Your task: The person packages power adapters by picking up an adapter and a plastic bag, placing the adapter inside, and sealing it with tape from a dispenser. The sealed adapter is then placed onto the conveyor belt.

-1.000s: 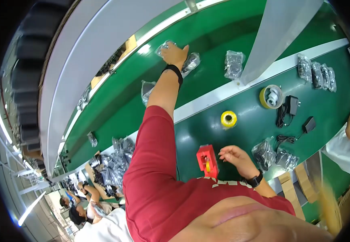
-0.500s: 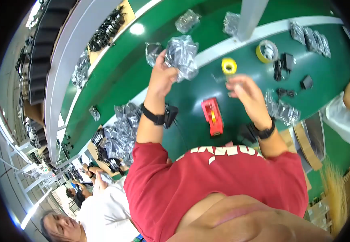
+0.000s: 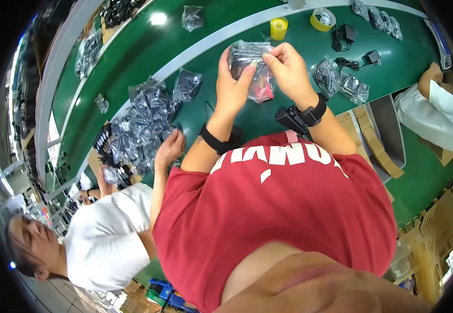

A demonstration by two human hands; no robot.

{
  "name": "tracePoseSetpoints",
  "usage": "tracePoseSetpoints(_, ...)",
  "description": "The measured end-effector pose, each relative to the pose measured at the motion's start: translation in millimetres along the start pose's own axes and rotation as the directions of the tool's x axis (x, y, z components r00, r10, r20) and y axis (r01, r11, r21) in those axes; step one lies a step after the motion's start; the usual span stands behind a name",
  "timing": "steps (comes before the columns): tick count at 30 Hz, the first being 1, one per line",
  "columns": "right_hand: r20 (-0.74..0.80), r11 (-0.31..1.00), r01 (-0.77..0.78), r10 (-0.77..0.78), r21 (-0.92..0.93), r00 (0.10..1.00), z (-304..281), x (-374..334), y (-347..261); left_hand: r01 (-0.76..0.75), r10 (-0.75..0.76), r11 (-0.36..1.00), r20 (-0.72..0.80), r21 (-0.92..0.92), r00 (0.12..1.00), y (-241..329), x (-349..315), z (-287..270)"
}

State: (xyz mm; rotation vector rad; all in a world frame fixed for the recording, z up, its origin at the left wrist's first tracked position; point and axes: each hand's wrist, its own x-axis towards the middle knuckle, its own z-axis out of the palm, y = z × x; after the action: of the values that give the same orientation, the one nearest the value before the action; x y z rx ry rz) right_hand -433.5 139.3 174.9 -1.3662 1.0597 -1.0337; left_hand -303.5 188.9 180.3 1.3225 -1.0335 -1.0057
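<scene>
A clear plastic bag [image 3: 243,51] with a dark item inside is held up over the green bench. My left hand [image 3: 231,86] grips its left side, thumb in front and fingers behind. The right hand [image 3: 291,70] pinches the bag's right edge between thumb and fingers; whether a strip of tape is there I cannot make out. Just below the bag, and partly hidden behind its plastic, lies a red tape dispenser [image 3: 264,93]. A roll of yellow tape [image 3: 278,29] stands beyond my hands.
Left lies a heap of bagged items [image 3: 145,122], with one bag [image 3: 187,85] beside it. A co-worker's hand [image 3: 171,148] is at the heap. Right are black adapters [image 3: 348,33] with cords, more bags [image 3: 353,88] and a wide tape roll [image 3: 322,20]. Another person's sleeve [image 3: 430,112] is far right.
My left hand has brought the bag down in front of me, and the right hand has come over to its edge. The view has shifted. A co-worker's hand now shows by the heap.
</scene>
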Motion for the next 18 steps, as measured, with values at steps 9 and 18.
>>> tracePoseSetpoints(9,0.346,0.853,-0.33,0.191,0.404,0.918,2,-20,-4,0.102,-0.079,0.992,0.259,-0.079,0.963,-12,-26,-35)
tracePoseSetpoints(18,0.034,0.81,-0.284,0.35,-0.513,0.936,3,-27,101,0.225,-0.224,0.972,0.023,-0.072,0.974,-49,-69,-37)
